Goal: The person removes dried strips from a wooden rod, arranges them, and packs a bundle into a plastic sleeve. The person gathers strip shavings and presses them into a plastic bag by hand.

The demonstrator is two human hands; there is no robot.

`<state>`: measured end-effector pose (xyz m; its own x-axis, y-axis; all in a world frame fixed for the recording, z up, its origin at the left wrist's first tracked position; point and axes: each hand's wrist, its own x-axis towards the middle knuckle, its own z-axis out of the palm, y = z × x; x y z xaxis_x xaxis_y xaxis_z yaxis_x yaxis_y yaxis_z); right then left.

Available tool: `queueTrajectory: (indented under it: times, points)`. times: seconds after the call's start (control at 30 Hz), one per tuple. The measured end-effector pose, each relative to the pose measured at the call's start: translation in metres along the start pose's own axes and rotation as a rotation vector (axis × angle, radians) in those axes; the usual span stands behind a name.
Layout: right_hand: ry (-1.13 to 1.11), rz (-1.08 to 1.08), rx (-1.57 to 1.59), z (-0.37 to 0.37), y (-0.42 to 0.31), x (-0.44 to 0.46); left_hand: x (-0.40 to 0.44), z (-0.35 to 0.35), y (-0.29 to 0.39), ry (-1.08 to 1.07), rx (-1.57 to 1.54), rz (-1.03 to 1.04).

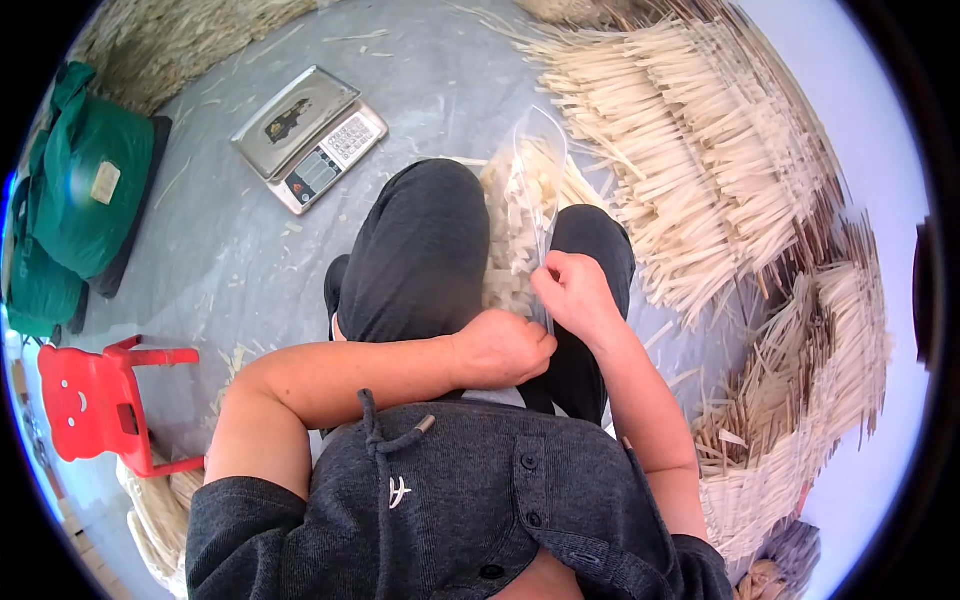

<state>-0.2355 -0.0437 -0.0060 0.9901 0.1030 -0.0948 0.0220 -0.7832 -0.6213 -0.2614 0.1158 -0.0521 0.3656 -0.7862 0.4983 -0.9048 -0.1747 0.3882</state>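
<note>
A clear plastic bag (518,215) holding pale cut pieces lies between my knees, its far end tapering to a point. My right hand (575,292) pinches the bag's right edge between thumb and fingers. Lower down, my left hand (503,348) is closed at the near end of the same edge, its fingertips mostly turned away from view. A short stretch of the edge runs between the two hands.
A digital scale (315,140) with a metal tray stands on the grey floor (240,260), among stray slivers. Stacked pale strips (690,150) line the right side. Green sacks (95,180) and a red child's chair (110,400) are at left.
</note>
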Motion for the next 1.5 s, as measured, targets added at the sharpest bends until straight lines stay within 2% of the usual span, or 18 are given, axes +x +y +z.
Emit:
queueTrajectory:
  times: [0.1, 0.4, 0.5, 0.57, 0.77, 1.0, 1.1, 1.2, 1.27, 1.37, 1.5]
  points:
    - [-0.004, 0.01, 0.004, 0.001, 0.002, 0.009, 0.001, -0.004, 0.002, -0.077, -0.014, -0.038]
    - [0.011, 0.008, -0.082, 0.002, 0.004, 0.034, 0.0, -0.001, -0.001, -0.048, -0.021, -0.012]
    - [0.127, -0.065, -0.054, 0.003, 0.009, 0.043, 0.0, -0.001, 0.0, -0.06, -0.031, -0.01]
    - [0.07, 0.017, -0.112, 0.001, 0.007, 0.05, 0.0, -0.001, -0.001, -0.06, -0.032, -0.011]
    - [0.083, 0.091, -0.09, -0.004, 0.005, 0.068, 0.0, 0.0, -0.002, -0.071, -0.049, -0.024]
    - [0.15, 0.05, -0.108, -0.005, 0.009, 0.092, 0.0, 0.0, -0.003, -0.096, -0.061, -0.016]
    - [0.138, 0.103, -0.099, -0.008, 0.011, 0.103, -0.001, 0.002, -0.003, -0.107, -0.061, -0.017]
    - [0.181, 0.042, -0.114, -0.003, 0.019, 0.115, -0.002, 0.003, -0.004, -0.126, -0.071, -0.01]
    - [0.319, 0.034, -0.08, -0.006, 0.027, 0.126, -0.003, 0.004, -0.004, -0.136, -0.081, -0.005]
    - [0.369, 0.066, -0.037, -0.02, 0.035, 0.147, -0.004, 0.001, -0.002, -0.137, -0.103, -0.008]
    - [0.424, 0.017, 0.209, -0.04, 0.025, 0.134, -0.008, 0.0, -0.002, -0.083, -0.099, -0.058]
